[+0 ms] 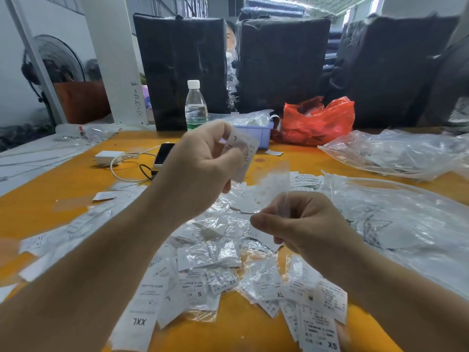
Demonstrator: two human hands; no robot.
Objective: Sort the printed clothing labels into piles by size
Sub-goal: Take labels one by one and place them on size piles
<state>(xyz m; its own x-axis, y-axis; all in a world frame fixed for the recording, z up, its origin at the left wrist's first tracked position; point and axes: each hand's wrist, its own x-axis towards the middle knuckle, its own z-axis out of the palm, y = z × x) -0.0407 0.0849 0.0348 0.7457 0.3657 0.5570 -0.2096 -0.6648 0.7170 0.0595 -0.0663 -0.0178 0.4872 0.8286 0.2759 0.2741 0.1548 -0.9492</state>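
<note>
Pinching a small stack of labels (243, 154) at frame centre, the left hand (200, 168) is raised; lower right, the right hand (299, 222) pinches a blurred label (275, 189). Loose labels (210, 270) litter the orange table (50, 184) below.

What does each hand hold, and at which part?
Left hand grips a stack of labels at its lower end; right hand pinches a blurred label at its bottom.

Bare table (63, 184) toward left edge; labels (203, 262) crowd centre, plastic bags (396, 153) right, bottle (196, 105) at far edge.
</note>
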